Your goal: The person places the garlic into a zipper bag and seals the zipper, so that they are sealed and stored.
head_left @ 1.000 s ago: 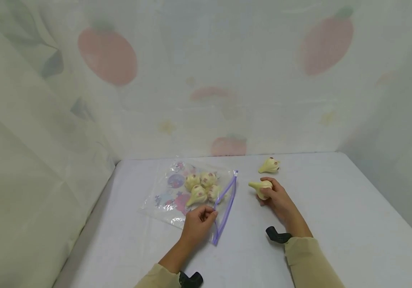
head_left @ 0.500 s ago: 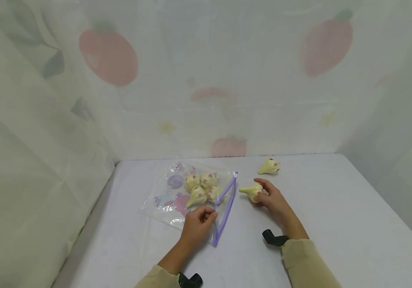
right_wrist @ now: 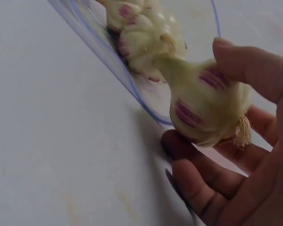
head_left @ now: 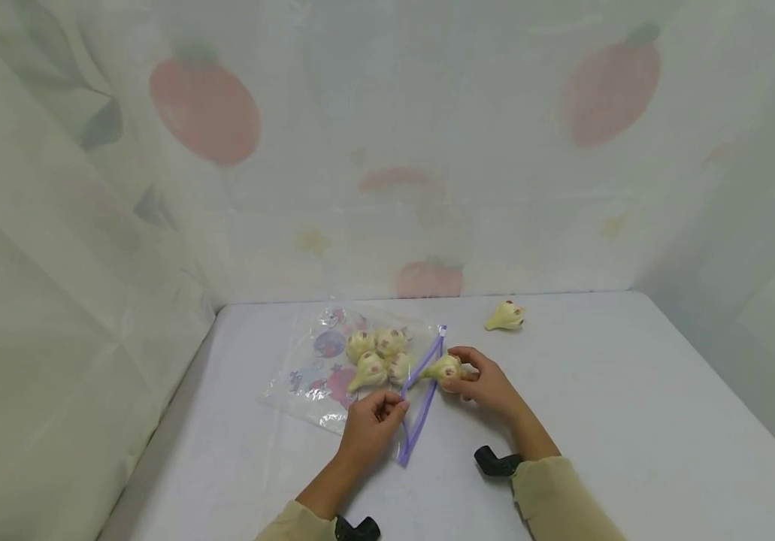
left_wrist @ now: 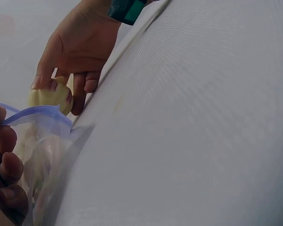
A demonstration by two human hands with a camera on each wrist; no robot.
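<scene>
Your right fingers (right_wrist: 193, 181), bent round the garlic (right_wrist: 210, 106), just brought its stem (right_wrist: 169, 66) to the open bag (head_left: 329, 344) beside them. Your left fingers (left_wrist: 10, 167) pinch the bag's edge (head_left: 420, 421), so both look lined up.

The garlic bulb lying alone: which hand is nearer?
The right hand: it is in front of the lone bulb; the left hand is farther left, at the bag.

No readable text, labels, numbers or signs anywhere.
</scene>
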